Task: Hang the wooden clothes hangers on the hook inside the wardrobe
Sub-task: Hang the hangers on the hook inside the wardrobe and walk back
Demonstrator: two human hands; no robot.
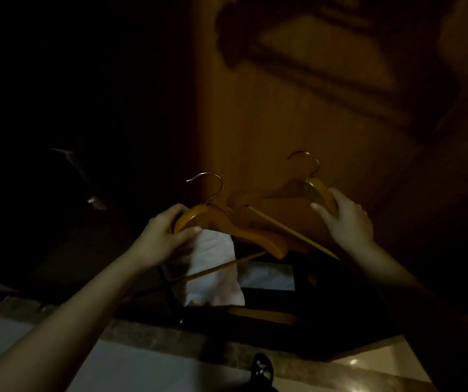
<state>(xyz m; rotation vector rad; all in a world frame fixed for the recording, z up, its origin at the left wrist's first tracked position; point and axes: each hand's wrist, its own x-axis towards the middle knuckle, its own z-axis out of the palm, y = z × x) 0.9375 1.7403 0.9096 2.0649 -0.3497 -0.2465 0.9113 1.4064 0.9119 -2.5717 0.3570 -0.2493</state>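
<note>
Pretty dark in here, but both hands are busy. The left hand (167,236) is curled round the shoulder end of the left hanger (249,234), and the right hand (346,219) grips the end of the right hanger (316,190). Both hangers are up in front of the wardrobe panel (283,108) with their metal hooks pointing up, I'd guess ready to slip over the wardrobe's hook, which I can't spot. A white towel (216,267) sits below.
</note>
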